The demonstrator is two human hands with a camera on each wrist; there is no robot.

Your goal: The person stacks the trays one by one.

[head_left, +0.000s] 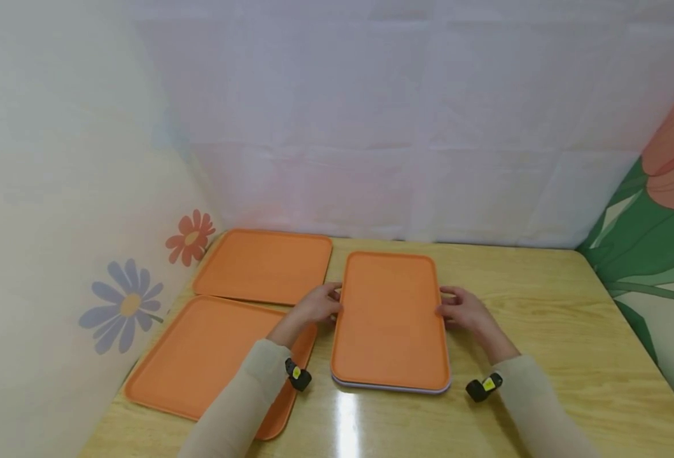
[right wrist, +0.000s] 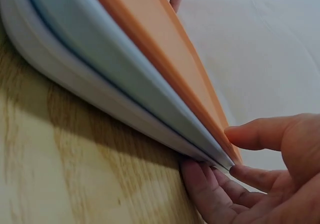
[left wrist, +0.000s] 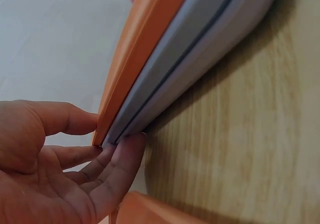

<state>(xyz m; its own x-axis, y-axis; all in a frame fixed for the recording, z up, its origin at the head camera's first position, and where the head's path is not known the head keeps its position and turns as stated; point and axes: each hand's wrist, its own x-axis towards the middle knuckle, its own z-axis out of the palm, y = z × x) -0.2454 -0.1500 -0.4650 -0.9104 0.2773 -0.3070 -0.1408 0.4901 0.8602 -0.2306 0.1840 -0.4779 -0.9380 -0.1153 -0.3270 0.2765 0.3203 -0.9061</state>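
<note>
A stack of rectangular trays sits in the middle of the table. Its top one is an orange tray with a raised rim, and beneath it the left wrist view shows pale grey-blue trays. My left hand pinches the orange tray's left edge, thumb on the rim, while its lower fingers touch the pale edges. On the opposite long side, my right hand pinches the same tray between thumb and index finger. Its other fingers curl beside the pale trays, close to the wood.
Left of the stack, one orange tray lies at the back and another orange tray nearer the front, partly under my left sleeve. A wooden table spreads to the right. A white sheet hangs behind.
</note>
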